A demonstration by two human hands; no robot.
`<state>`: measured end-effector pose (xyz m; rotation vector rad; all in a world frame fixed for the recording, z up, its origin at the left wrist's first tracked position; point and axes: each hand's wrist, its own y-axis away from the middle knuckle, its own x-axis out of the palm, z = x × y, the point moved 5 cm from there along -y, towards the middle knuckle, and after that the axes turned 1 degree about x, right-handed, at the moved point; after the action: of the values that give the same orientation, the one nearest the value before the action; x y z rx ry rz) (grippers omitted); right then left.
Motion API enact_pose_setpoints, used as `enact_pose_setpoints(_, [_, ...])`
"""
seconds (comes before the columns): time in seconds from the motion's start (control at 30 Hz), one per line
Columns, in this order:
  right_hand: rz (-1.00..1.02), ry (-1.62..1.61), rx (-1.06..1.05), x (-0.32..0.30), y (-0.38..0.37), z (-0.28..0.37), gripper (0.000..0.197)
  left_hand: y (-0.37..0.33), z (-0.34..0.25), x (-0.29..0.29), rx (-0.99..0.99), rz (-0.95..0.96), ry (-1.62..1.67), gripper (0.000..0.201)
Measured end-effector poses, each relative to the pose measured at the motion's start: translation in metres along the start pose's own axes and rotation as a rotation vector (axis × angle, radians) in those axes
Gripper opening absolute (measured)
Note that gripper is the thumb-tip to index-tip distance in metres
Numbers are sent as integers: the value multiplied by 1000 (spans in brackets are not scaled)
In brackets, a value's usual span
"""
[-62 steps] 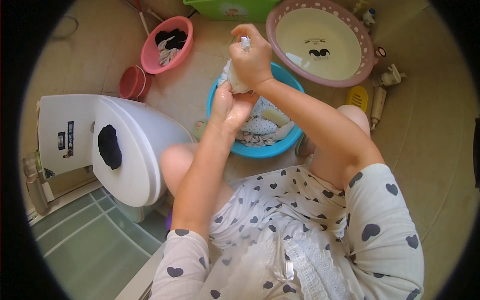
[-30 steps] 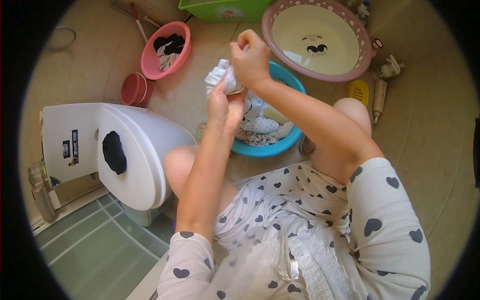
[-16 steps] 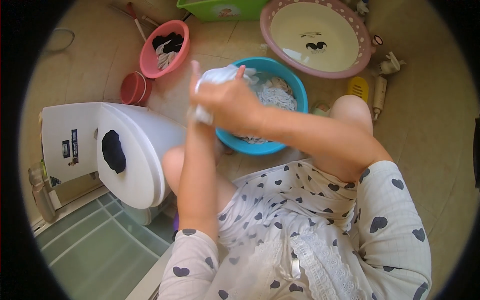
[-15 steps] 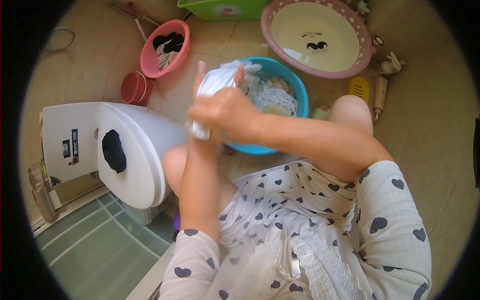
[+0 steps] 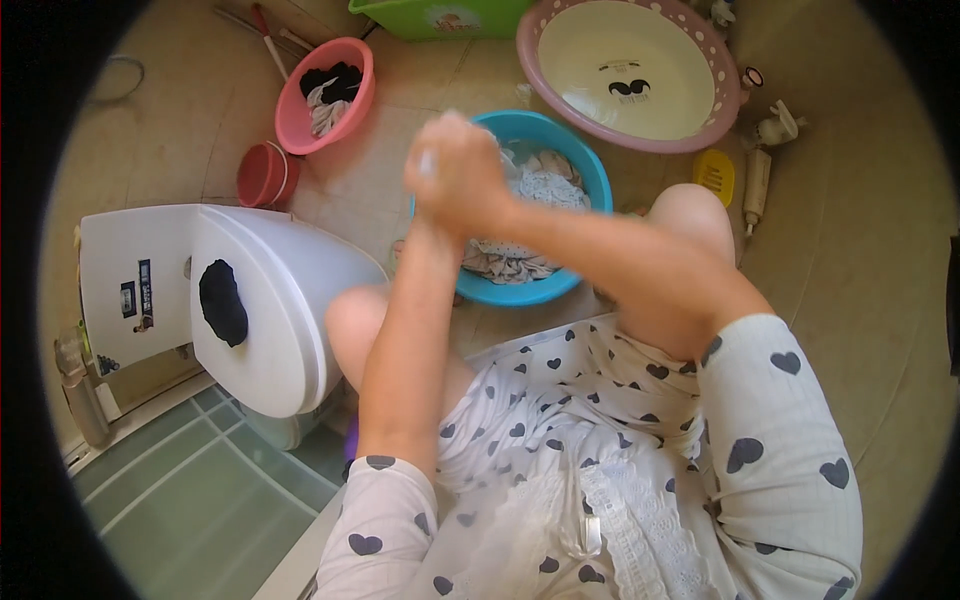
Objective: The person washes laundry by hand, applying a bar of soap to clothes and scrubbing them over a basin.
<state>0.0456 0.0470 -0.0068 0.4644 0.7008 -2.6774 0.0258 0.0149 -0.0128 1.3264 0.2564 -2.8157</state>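
My two hands are pressed together above the left side of a blue basin [image 5: 597, 200], blurred by motion. My right hand [image 5: 468, 172] is closed in a fist across my left hand [image 5: 440, 135], which is partly hidden behind it. Between them a small bit of white cloth [image 5: 428, 164] shows; the rest of it is covered by my fingers. Below, the basin holds a wet heap of light-coloured laundry [image 5: 550, 190], some of it pale and dotted, some beige.
A pink basin [image 5: 364, 110] with black and white clothes and a red bucket [image 5: 262, 178] stand far left. A large pink-rimmed basin of water [image 5: 530, 75] and a yellow soap dish [image 5: 714, 178] are far right. At left, a black cloth [image 5: 223, 303] lies on the white toilet lid [image 5: 270, 350].
My hands have closed together over the white cloth, which was spread over my left hand with thumb and fingertips showing. They have shifted slightly right, and more laundry in the blue basin shows.
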Motion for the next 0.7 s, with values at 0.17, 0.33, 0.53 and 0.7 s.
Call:
enact_pose_setpoints(0.17, [-476, 45, 30, -5, -19, -26, 12, 3, 1, 48, 1140, -445, -2915, 17])
enact_pose_setpoints(0.33, [-117, -72, -165, 21, -4, 0, 19, 16, 12, 61, 643, -367, -3051, 16])
enact_pose_setpoints(0.53, [-597, -302, 39, -1, 9, -6, 18, -2, 23, 52, 422, 10, -3613, 32])
enact_pose_setpoints(0.7, [-85, -189, -265, 1, 10, 18, 6, 3, -4, 86, 207, -748, -2966, 32])
